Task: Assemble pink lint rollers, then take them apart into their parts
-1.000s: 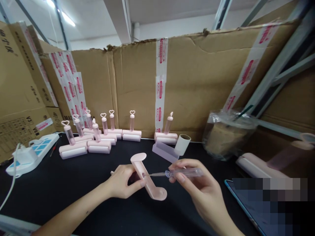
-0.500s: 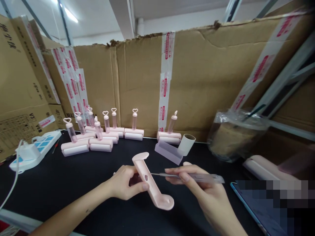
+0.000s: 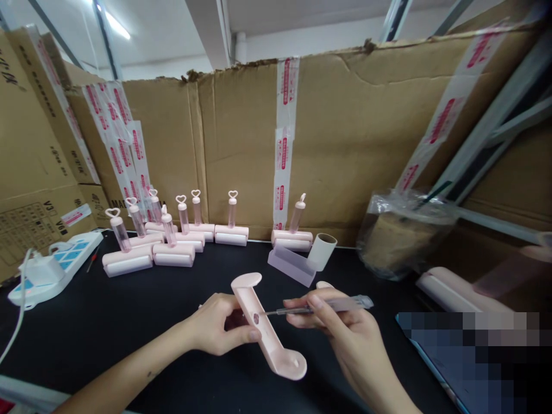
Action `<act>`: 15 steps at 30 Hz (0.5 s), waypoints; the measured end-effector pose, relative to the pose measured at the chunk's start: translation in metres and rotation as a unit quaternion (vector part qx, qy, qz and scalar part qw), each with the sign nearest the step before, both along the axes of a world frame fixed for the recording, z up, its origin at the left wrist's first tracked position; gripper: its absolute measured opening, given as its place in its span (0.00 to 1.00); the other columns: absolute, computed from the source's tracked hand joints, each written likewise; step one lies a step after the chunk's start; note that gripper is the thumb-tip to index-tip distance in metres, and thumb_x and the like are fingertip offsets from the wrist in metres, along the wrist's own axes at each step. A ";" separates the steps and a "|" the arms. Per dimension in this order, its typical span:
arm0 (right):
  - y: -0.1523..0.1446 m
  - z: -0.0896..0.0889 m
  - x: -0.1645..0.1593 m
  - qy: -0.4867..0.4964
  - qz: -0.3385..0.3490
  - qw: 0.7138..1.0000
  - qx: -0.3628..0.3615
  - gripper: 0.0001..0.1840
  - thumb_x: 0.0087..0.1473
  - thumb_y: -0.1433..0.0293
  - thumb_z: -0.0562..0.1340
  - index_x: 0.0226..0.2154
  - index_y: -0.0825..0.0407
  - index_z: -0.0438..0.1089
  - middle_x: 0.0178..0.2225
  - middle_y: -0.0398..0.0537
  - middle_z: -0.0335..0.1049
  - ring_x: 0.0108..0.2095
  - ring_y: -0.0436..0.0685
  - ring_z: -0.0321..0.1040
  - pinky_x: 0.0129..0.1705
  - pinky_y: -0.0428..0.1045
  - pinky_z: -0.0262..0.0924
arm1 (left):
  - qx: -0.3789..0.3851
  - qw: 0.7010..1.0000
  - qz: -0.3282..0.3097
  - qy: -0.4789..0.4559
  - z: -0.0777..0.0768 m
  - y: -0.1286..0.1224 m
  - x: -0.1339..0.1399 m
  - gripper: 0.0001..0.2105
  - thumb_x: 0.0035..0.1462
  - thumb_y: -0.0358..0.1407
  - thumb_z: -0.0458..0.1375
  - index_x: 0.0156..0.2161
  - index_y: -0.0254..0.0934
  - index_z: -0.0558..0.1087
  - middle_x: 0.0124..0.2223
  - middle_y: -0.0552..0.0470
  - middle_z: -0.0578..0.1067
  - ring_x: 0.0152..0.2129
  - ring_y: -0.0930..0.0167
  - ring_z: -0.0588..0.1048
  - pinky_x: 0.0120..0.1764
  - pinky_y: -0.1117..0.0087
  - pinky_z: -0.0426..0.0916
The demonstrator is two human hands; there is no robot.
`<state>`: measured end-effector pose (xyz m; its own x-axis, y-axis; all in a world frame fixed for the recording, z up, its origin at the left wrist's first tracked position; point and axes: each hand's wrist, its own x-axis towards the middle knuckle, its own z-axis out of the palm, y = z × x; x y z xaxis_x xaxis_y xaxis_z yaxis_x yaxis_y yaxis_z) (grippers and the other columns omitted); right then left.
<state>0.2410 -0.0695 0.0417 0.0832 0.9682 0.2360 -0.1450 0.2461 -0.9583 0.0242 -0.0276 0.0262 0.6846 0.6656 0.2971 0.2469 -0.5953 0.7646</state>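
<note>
My left hand (image 3: 215, 325) is wrapped round the handle side of a pink lint roller frame (image 3: 272, 345), held tilted above the table. The trough-shaped inside of the frame faces my right hand, and a small dark hole shows in its middle. A slim screwdriver (image 3: 351, 303) with a clear handle sits in my right hand (image 3: 349, 333), pinched between thumb and fingers. Its thin shaft points left, and the tip appears to be at the hole; whether it is inside I cannot tell. A pale pink piece (image 3: 324, 284) peeks out behind my right fingers, mostly hidden.
Several finished-looking pink lint rollers (image 3: 173, 255) stand along the cardboard wall (image 3: 241, 138). A white paper roll (image 3: 322, 253) and a translucent purple cover (image 3: 291, 265) lie behind my hands. To the right are a bagged drink cup (image 3: 401, 241) and a phone (image 3: 431, 362); a power strip (image 3: 64, 264) is left.
The screwdriver has moved left and slightly down, so its tip now meets the hole area of the frame. The whole view has shifted slightly; my left hand keeps its grip.
</note>
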 end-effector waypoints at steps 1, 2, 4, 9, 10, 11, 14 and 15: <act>0.000 0.000 0.000 0.002 -0.002 1.000 0.004 0.12 0.47 0.61 0.65 0.25 0.54 0.72 0.28 0.52 0.77 0.26 0.60 0.76 0.31 0.51 0.73 | -0.004 1.000 -0.004 -0.005 0.000 0.000 0.000 0.13 0.53 0.42 0.56 0.37 0.33 0.70 0.27 0.54 0.68 0.22 0.75 0.65 0.26 0.76 0.59; 0.000 0.000 0.000 0.002 -0.003 1.000 0.007 0.12 0.47 0.61 0.65 0.25 0.54 0.72 0.28 0.52 0.77 0.27 0.60 0.76 0.32 0.51 0.73 | -0.008 1.000 -0.007 -0.011 -0.001 0.001 0.000 0.12 0.53 0.42 0.56 0.37 0.33 0.70 0.27 0.54 0.67 0.22 0.75 0.65 0.25 0.76 0.59; 0.000 -0.001 0.000 -0.002 0.002 1.000 0.010 0.12 0.48 0.61 0.65 0.25 0.54 0.72 0.28 0.51 0.77 0.27 0.59 0.76 0.33 0.51 0.73 | -0.020 1.000 -0.011 -0.019 -0.002 0.001 -0.001 0.12 0.54 0.41 0.56 0.36 0.32 0.70 0.27 0.55 0.67 0.21 0.76 0.63 0.24 0.77 0.58; 0.001 -0.002 0.000 -0.002 -0.002 1.000 0.017 0.12 0.48 0.61 0.65 0.25 0.53 0.72 0.29 0.51 0.77 0.28 0.60 0.76 0.33 0.51 0.73 | -0.036 0.999 -0.018 -0.019 -0.002 0.003 -0.002 0.13 0.53 0.42 0.55 0.35 0.31 0.70 0.26 0.55 0.66 0.20 0.77 0.62 0.24 0.77 0.57; 0.000 -0.002 -0.001 0.000 -0.005 1.000 0.021 0.12 0.48 0.61 0.65 0.25 0.53 0.72 0.29 0.51 0.77 0.28 0.60 0.76 0.33 0.51 0.72 | -0.037 0.999 -0.021 -0.017 -0.002 0.003 -0.002 0.13 0.53 0.42 0.56 0.36 0.31 0.70 0.26 0.54 0.66 0.20 0.76 0.62 0.24 0.77 0.58; 0.000 -0.002 -0.001 0.000 -0.006 1.000 0.023 0.12 0.48 0.61 0.65 0.25 0.53 0.72 0.29 0.51 0.78 0.28 0.60 0.76 0.33 0.51 0.72 | -0.037 0.999 -0.023 -0.016 -0.001 0.003 -0.002 0.13 0.53 0.42 0.56 0.36 0.31 0.70 0.27 0.54 0.66 0.21 0.76 0.63 0.25 0.77 0.58; -0.001 -0.001 -0.002 -0.003 -0.006 1.000 0.027 0.12 0.48 0.60 0.65 0.24 0.52 0.72 0.28 0.51 0.78 0.27 0.60 0.76 0.33 0.51 0.72 | -0.031 0.999 -0.027 -0.016 -0.001 0.003 -0.002 0.13 0.52 0.41 0.56 0.36 0.32 0.70 0.27 0.54 0.67 0.21 0.76 0.63 0.24 0.77 0.59; -0.001 -0.001 -0.002 -0.007 -0.006 1.000 0.027 0.12 0.48 0.60 0.65 0.24 0.52 0.72 0.28 0.51 0.78 0.27 0.60 0.76 0.32 0.51 0.72 | -0.029 0.999 -0.027 -0.017 -0.002 0.003 -0.002 0.12 0.52 0.41 0.56 0.36 0.32 0.70 0.27 0.54 0.67 0.21 0.76 0.63 0.24 0.77 0.58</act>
<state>0.2386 -0.0708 0.0408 0.0903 0.9529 0.2897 -0.1288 0.2996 -0.9453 0.0219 -0.0251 0.0245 0.7097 0.6451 0.2831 0.1894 -0.5617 0.8053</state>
